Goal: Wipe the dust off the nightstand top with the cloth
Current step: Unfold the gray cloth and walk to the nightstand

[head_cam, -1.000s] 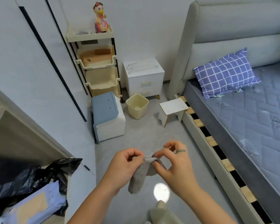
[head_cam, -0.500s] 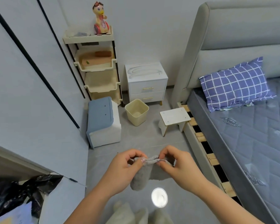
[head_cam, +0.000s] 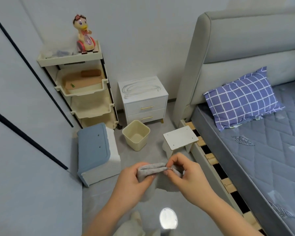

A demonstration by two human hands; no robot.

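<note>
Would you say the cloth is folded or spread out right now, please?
Folded: the grey cloth is doubled into a thick roll between the left hand and right hand, with a loose part hanging below.

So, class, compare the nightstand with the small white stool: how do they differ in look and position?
The nightstand has two drawers with gold handles; the stool is a bare flat seat on short legs. The nightstand stands against the wall; the stool stands out on the floor beside the bed frame. The nightstand's top shows smeared dust streaks; the stool's shows only small screw dots. Both are white.
</note>
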